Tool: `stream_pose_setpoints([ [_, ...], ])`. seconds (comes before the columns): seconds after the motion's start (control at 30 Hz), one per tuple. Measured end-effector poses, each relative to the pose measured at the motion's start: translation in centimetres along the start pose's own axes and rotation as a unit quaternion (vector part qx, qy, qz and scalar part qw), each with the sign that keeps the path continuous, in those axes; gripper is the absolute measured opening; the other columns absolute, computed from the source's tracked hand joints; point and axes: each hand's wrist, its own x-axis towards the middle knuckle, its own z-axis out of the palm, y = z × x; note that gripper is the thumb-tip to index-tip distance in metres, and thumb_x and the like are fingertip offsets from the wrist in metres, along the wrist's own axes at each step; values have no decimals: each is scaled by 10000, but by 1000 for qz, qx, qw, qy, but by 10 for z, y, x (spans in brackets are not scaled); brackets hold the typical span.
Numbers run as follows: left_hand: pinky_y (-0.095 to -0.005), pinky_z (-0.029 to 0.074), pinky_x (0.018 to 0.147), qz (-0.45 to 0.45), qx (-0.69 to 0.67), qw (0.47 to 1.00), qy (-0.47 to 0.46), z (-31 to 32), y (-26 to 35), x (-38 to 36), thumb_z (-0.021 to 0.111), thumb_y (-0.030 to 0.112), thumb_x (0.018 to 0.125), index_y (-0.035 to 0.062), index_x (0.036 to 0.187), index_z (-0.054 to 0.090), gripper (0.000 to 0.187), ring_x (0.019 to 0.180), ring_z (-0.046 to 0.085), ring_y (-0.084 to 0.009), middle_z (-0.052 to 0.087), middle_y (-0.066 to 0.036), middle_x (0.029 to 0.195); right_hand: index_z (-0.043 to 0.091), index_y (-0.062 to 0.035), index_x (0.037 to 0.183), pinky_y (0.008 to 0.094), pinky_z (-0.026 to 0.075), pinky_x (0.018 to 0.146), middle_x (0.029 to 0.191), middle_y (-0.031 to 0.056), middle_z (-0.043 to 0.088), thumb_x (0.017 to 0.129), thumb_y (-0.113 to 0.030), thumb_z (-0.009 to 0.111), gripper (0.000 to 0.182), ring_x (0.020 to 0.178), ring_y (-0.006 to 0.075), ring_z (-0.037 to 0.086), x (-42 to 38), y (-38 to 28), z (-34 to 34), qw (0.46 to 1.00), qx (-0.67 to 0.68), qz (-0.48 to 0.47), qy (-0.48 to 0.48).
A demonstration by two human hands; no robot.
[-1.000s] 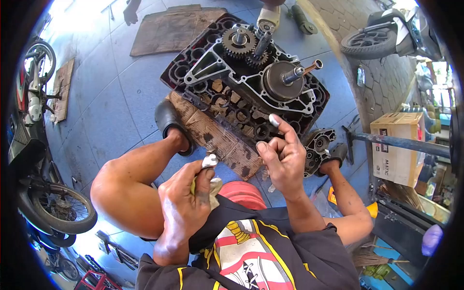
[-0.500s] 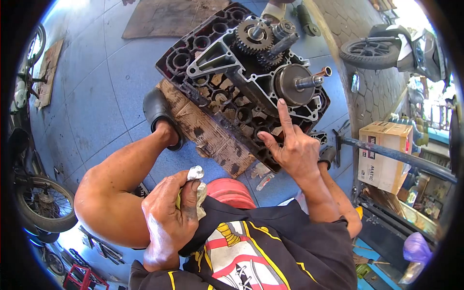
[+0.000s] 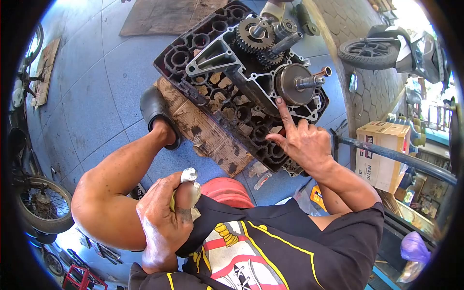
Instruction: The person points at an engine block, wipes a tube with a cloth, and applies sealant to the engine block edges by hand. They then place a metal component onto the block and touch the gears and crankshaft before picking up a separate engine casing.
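My left hand (image 3: 166, 212) is closed round a silvery tube (image 3: 189, 175) with some yellow on it, its end sticking up between thumb and forefinger. The forefinger of my right hand (image 3: 307, 145) is stretched out and touches the lower rim of the engine casing (image 3: 249, 87), just below the round metal flywheel (image 3: 292, 84). My right thumb points left, and the other fingers are curled. Toothed gears (image 3: 253, 35) and shafts stand in the upper part of the casing, which rests on a dirty dark red crate (image 3: 176, 58).
Stained cardboard (image 3: 193, 130) lies under the crate. A red round stool (image 3: 227, 191) is between my legs. A metal bar (image 3: 401, 157) and a cardboard box (image 3: 379, 157) are at the right. Motorbike wheels (image 3: 46, 203) show at the left, and a parked motorbike (image 3: 401, 50) at the upper right.
My right hand has turned, its wrist and forearm swinging out to the right, and the fingertip has slid slightly left along the casing rim. My left hand keeps hold of the tube.
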Motion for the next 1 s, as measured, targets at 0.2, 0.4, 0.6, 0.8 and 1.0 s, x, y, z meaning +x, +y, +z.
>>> stream_pose_setpoints([
  [0.2, -371, 521, 655, 12, 3, 1000, 0, -1, -1, 0, 700, -22, 883, -55, 995, 676, 118, 710, 677, -325, 682, -178, 824, 370, -111, 1578, 374, 464, 388, 546, 76, 592, 924, -688, 536, 888, 427, 220, 607, -5, 4, -7, 994, 98, 6, -39],
  [0.4, -374, 522, 661, 16, 5, 1000, -2, -1, -1, -1, 695, -20, 887, -51, 993, 674, 112, 715, 676, -336, 678, -186, 829, 460, -15, 1483, 424, 498, 450, 634, 141, 668, 952, -604, 581, 802, 507, 305, 663, -2, 9, -24, 973, 212, 43, -75],
  [0.6, -380, 529, 684, 19, 17, 1000, -1, 1, 1, -1, 690, -2, 902, -48, 989, 673, 100, 740, 687, -346, 684, -191, 841, 524, 8, 1400, 427, 519, 494, 667, 160, 684, 963, -543, 614, 709, 564, 328, 691, 3, 2, -25, 964, 254, 59, -44],
  [0.8, -363, 539, 695, 11, 20, 1000, -2, 4, -1, -1, 695, 6, 906, -50, 992, 671, 105, 749, 699, -341, 692, -198, 852, 562, -2, 1341, 383, 475, 461, 575, 118, 606, 952, -454, 685, 609, 495, 283, 641, -9, 12, -16, 951, 297, 82, 35],
  [1.0, -365, 538, 686, 15, 20, 1000, -3, 9, 3, 0, 698, 10, 908, -48, 996, 672, 109, 738, 695, -342, 686, -202, 840, 569, -19, 1358, 342, 478, 433, 558, 65, 592, 934, -486, 697, 643, 460, 207, 623, -24, 14, -1, 897, 422, 116, 67],
])
